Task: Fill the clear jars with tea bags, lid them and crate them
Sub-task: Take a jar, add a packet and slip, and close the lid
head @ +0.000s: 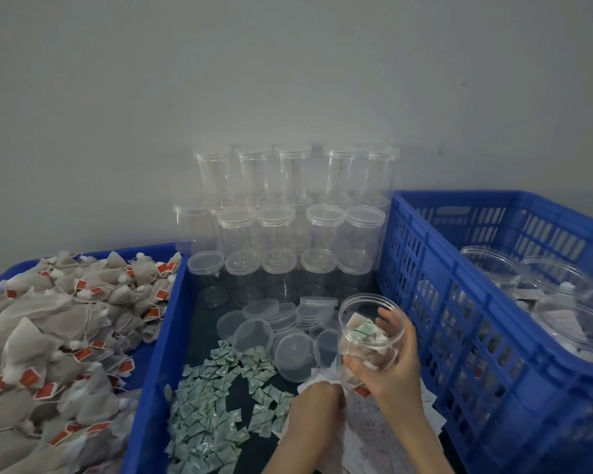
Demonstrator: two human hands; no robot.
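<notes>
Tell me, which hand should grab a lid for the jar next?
Probably the left hand. The right hand grips the open jar, already holding tea bags. The left hand is down on the white paper slips, with the loose lids just beyond it.

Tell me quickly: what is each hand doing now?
Left hand: fingers curled down on the white paper slips; a grip cannot be told.
Right hand: holds the open jar with tea bags inside.
</notes>
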